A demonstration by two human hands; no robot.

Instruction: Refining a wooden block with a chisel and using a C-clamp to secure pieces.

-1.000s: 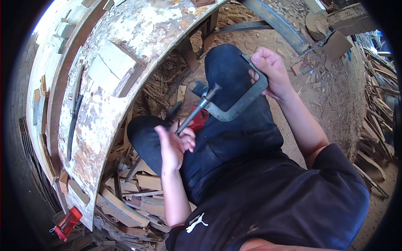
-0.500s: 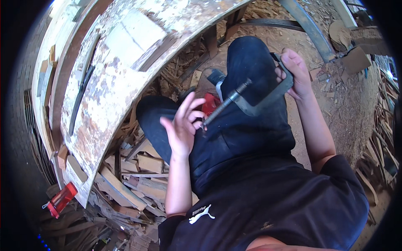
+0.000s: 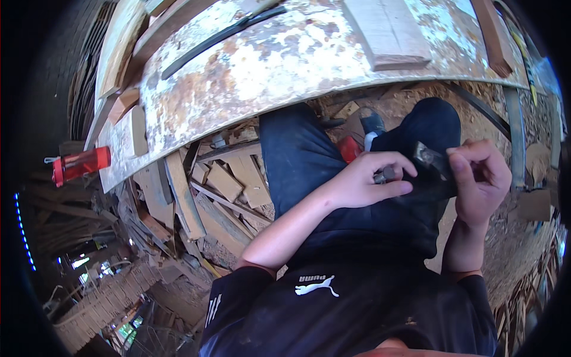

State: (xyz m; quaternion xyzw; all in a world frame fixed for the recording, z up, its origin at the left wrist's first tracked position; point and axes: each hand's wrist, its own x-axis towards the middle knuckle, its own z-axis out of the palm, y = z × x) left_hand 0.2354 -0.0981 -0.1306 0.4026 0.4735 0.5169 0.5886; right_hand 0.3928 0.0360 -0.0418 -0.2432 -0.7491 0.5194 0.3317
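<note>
Holding a C-clamp (image 3: 429,157) over the lap, dark metal against dark trousers (image 3: 309,172); much of the frame is hard to make out. Right hand (image 3: 485,178): thumb and fingertips pinching one side of the clamp. Left hand (image 3: 372,178): fingers curled about the screw end, thumb and forefinger apart at the tips; whether they clasp it, cannot tell. Beyond the knees, a paint-blotched tabletop (image 3: 238,77) bearing a thick wood block (image 3: 389,35) and a narrow black strip (image 3: 220,44). Red translucent bottle (image 3: 83,165) at its left corner. Wood offcuts (image 3: 226,181) heaped below, left of the legs.
</note>
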